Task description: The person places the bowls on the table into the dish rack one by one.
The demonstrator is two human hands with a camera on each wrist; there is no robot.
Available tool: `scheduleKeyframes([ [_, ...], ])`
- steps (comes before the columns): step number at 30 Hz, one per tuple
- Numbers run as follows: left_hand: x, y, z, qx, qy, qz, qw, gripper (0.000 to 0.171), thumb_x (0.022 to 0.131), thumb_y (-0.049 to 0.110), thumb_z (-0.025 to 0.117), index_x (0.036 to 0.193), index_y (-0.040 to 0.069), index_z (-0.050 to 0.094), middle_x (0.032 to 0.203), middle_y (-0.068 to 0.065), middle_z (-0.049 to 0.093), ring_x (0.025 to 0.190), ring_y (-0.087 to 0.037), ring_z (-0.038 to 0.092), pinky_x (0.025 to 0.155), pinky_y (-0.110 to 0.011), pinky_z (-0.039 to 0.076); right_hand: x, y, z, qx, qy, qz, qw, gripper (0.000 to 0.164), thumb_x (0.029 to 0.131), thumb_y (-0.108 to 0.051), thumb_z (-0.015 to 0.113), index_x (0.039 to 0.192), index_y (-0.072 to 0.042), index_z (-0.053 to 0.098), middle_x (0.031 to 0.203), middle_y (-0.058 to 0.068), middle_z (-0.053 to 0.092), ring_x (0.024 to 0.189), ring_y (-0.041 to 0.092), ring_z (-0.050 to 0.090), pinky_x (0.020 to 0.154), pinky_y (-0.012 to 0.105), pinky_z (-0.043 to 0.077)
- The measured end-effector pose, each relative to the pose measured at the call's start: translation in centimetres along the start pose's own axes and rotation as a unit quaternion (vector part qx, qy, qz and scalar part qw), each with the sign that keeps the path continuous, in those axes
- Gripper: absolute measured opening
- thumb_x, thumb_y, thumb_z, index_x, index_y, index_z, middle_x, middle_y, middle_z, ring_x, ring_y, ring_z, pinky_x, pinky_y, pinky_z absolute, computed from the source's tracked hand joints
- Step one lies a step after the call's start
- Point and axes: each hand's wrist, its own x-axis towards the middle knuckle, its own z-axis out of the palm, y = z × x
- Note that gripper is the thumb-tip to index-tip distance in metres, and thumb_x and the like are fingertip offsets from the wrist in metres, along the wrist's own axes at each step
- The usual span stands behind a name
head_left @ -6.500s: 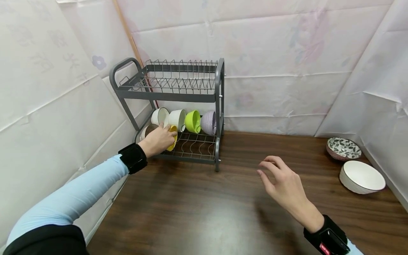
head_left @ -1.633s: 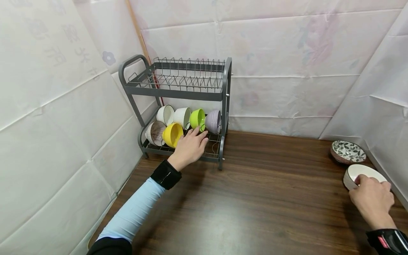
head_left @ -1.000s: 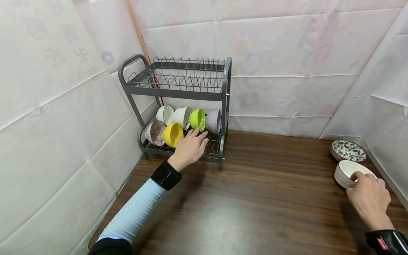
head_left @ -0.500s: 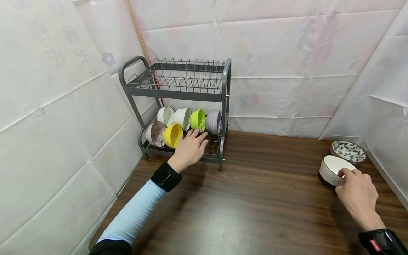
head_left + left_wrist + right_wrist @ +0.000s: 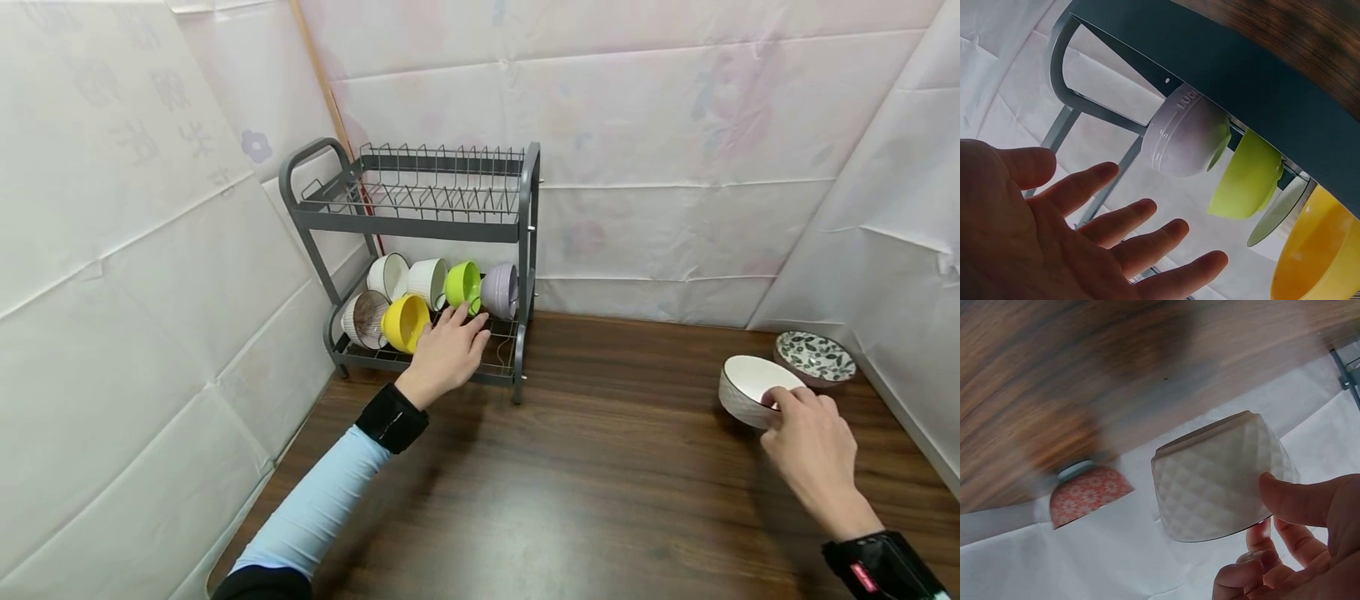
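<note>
At the right of the head view, my right hand [image 5: 813, 454] pinches the near rim of a white bowl [image 5: 750, 392], thumb outside and fingers inside. The right wrist view shows the bowl's quilted outer wall [image 5: 1216, 481], raised over the wooden table. My left hand [image 5: 446, 354] is spread with loosely straight fingers at the front of the rack's lower tier, holding nothing. Its fingertips overlap the lime green bowl [image 5: 462, 286] in the head view. Beside it are a yellow bowl [image 5: 405, 323] and a lilac bowl [image 5: 500, 292]; the left wrist view shows the empty palm.
A dark grey two-tier dish rack [image 5: 405, 225] stands back left. Its lower tier also bears two white bowls [image 5: 427, 283] and a brown-and-white ribbed bowl [image 5: 366, 321], all tilted. A leaf-patterned bowl [image 5: 815, 357] sits at the right beside the white sheet wall.
My right hand went from hanging in the air to grip the white bowl, lifted it and carried it left. My left hand let go of the yellow bowl, moved right, then stayed still.
</note>
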Motion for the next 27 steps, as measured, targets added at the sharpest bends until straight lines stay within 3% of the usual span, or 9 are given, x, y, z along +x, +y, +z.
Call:
scheduleKeyframes([
  [16, -0.5, 0.0, -0.5, -0.006, 0.016, 0.009, 0.9998, 0.051, 0.114, 0.042, 0.037, 0.157, 0.02, 0.053, 0.167, -0.013, 0.036, 0.152, -0.041, 0.033, 0.113, -0.071, 0.033, 0.5, -4.7, 0.2, 0.02, 0.04, -0.065, 0.997, 0.037, 0.062, 0.013, 0.064, 0.095, -0.004, 0.068, 0.098, 0.019, 0.064, 0.086, 0.048, 0.054, 0.063, 0.059, 0.04],
  [21, -0.7, 0.1, -0.6, -0.004, 0.015, 0.008, 0.9999, 0.051, 0.114, 0.041, 0.038, 0.157, 0.02, 0.053, 0.168, -0.013, 0.036, 0.153, -0.041, 0.032, 0.113, -0.071, 0.033, 0.7, -5.8, 0.4, 0.028, 0.063, -0.09, 0.994, 0.033, 0.066, 0.014, 0.067, 0.093, -0.004, 0.069, 0.096, 0.018, 0.065, 0.084, 0.047, 0.055, 0.063, 0.059, 0.041],
  [27, -0.7, 0.5, -0.5, -0.008, 0.019, 0.015, 0.9997, 0.049, 0.114, 0.04, 0.041, 0.157, 0.019, 0.054, 0.167, -0.014, 0.037, 0.151, -0.045, 0.033, 0.114, -0.07, 0.033, 0.8, -6.8, 0.8, 0.039, 0.077, -0.113, 0.99, 0.035, 0.065, 0.016, 0.062, 0.093, -0.003, 0.07, 0.093, 0.017, 0.065, 0.082, 0.044, 0.055, 0.062, 0.057, 0.041],
])
